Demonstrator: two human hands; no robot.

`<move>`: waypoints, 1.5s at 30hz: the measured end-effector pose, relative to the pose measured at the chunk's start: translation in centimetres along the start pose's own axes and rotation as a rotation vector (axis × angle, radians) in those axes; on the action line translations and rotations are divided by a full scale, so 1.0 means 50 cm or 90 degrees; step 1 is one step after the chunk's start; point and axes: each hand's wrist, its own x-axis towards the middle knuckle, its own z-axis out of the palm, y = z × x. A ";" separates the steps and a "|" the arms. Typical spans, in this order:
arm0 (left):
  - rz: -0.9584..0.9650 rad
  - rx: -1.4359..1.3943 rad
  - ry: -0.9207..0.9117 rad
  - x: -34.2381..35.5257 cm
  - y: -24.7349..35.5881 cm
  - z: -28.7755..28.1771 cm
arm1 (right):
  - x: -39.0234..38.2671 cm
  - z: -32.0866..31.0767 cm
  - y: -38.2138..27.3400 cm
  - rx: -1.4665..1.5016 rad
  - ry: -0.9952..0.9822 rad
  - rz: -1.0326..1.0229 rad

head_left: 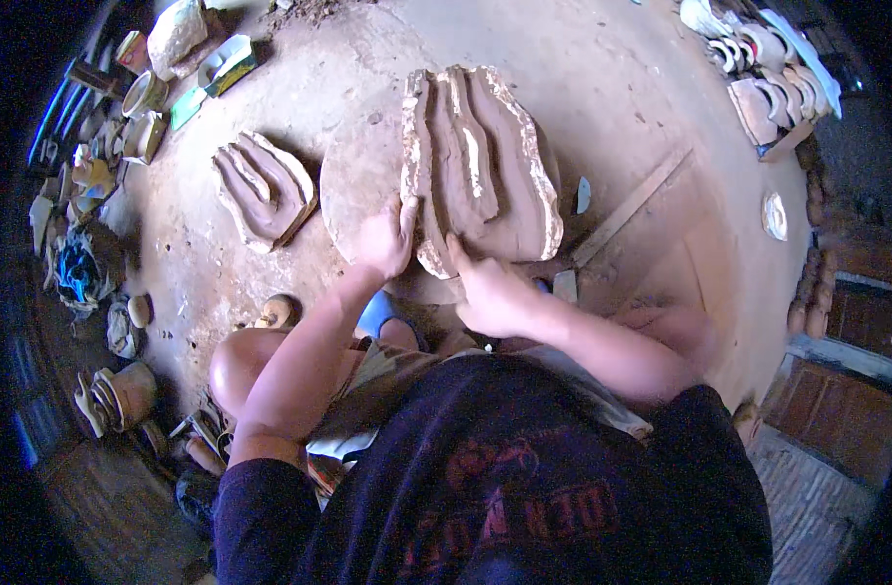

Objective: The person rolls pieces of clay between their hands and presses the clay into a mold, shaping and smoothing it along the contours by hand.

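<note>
A large white-edged mould (546, 200), lined with brown clay (509, 117) in a U-shaped channel, lies on a round board (353, 156) before my knees. My left hand (386, 240) grips its outer left side near the closed end, finger pointing up along the wall. With the index finger stretched out, my right hand (495, 292) presses on the clay at the near curved end; its other fingers are curled and partly hidden. That hand holds nothing. A smaller mould (264, 190), lined with clay in the same way, lies on the floor to the left.
Right of the board lie a long wooden strip (633, 208) and a small pale blade-like piece (583, 195). Several curved pieces (777, 97) are stacked at the far right. Along the left stand boxes (144, 136), a clay pot (132, 390) and clutter. A blue slipper (376, 314) shows below the board.
</note>
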 end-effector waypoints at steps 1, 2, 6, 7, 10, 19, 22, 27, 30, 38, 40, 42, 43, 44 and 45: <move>-0.006 -0.005 0.007 0.001 0.003 0.004 | -0.007 0.022 0.024 -0.014 -0.018 -0.008; -0.004 -0.004 0.007 0.003 0.003 0.005 | -0.011 0.047 0.050 -0.013 -0.016 -0.008; 0.011 -0.064 0.023 -0.009 -0.004 0.021 | -0.025 0.079 0.100 -0.154 0.106 -0.052; 0.023 -0.103 0.043 -0.013 -0.002 0.024 | -0.023 0.085 0.121 -0.177 0.122 -0.032; 0.027 -0.090 0.061 -0.015 0.009 0.035 | -0.030 0.077 0.142 -0.233 0.143 0.006; 0.029 -0.127 0.105 -0.035 0.033 0.049 | -0.038 0.067 0.196 -0.200 0.201 0.044; 0.027 -0.102 0.097 -0.036 0.046 0.052 | -0.042 0.047 0.233 -0.157 0.176 0.130; 0.041 -0.098 0.139 -0.037 0.047 0.074 | -0.043 0.052 0.254 0.040 0.268 0.092; -0.064 -0.108 0.095 -0.039 0.083 0.089 | -0.058 0.078 0.248 0.234 0.191 0.060; 0.010 -0.174 -0.173 0.025 -0.243 0.000 | -0.183 -0.033 0.261 0.505 0.310 -0.174; -0.256 -0.264 -0.236 0.048 -0.092 -0.035 | -0.268 -0.060 0.404 0.509 0.582 -0.032; -0.202 -0.182 -0.206 0.051 -0.049 -0.156 | -0.357 -0.102 0.549 0.544 0.755 0.087; -0.105 -0.031 -0.166 0.039 -0.004 -0.202 | -0.414 -0.091 0.645 0.448 0.849 0.183; -0.064 0.009 -0.173 0.046 0.009 -0.244 | -0.476 -0.071 0.745 0.305 0.855 0.275; -0.032 0.058 -0.160 0.033 0.028 -0.314 | -0.518 -0.062 0.785 0.193 0.758 0.463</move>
